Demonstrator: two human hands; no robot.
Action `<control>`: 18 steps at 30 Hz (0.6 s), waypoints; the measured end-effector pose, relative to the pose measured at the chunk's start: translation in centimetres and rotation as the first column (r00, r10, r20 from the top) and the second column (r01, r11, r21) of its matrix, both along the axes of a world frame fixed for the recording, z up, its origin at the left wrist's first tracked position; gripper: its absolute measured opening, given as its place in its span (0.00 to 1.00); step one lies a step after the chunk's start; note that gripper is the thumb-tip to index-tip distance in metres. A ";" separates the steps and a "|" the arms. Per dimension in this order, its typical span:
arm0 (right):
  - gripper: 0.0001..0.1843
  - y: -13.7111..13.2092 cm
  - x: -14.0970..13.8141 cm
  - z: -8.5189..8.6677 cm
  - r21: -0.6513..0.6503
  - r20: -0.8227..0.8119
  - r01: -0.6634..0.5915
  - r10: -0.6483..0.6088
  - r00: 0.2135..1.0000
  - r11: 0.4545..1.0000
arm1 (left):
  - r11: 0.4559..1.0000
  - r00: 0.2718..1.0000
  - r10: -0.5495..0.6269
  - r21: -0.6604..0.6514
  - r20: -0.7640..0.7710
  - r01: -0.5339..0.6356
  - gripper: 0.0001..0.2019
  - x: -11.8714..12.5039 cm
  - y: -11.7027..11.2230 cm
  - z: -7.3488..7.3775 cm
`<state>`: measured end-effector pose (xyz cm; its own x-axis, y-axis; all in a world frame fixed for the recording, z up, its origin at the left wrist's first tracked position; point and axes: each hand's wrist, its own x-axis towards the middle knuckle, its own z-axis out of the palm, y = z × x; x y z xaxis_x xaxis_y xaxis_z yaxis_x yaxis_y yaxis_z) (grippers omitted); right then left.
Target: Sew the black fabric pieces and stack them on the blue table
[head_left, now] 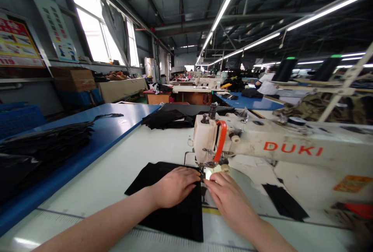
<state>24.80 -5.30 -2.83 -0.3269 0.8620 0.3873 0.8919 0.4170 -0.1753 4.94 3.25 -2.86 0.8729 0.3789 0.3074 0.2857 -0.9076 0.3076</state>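
A black fabric piece point(151, 178) lies flat on the white sewing table point(116, 166), its far edge under the needle of a cream sewing machine point(262, 143) marked DUKI. My left hand point(175, 186) rests flat on the fabric, fingers stretched toward the needle. My right hand point(227, 195) lies just right of the needle, fingers extended and pressing the fabric's edge by the presser foot point(204, 170).
A stack of black fabric point(43, 143) sits on the blue table at left. More black cloth point(166, 119) lies behind the machine. A small black piece point(285, 201) lies at right. A person in white works far back, among other sewing stations.
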 end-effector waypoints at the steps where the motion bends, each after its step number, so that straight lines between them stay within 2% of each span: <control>1: 0.11 0.0 0.0 0.1 -0.002 0.001 0.002 -0.002 1.000 1.000 | 1.000 1.000 0.003 0.001 -0.001 -0.003 0.14 0.0 0.0 0.0; 18: 0.12 -0.3 0.2 -0.1 -0.047 -0.039 0.036 -0.038 0.999 0.998 | 0.998 1.000 0.017 0.053 -0.008 -0.017 0.13 0.7 1.9 -0.4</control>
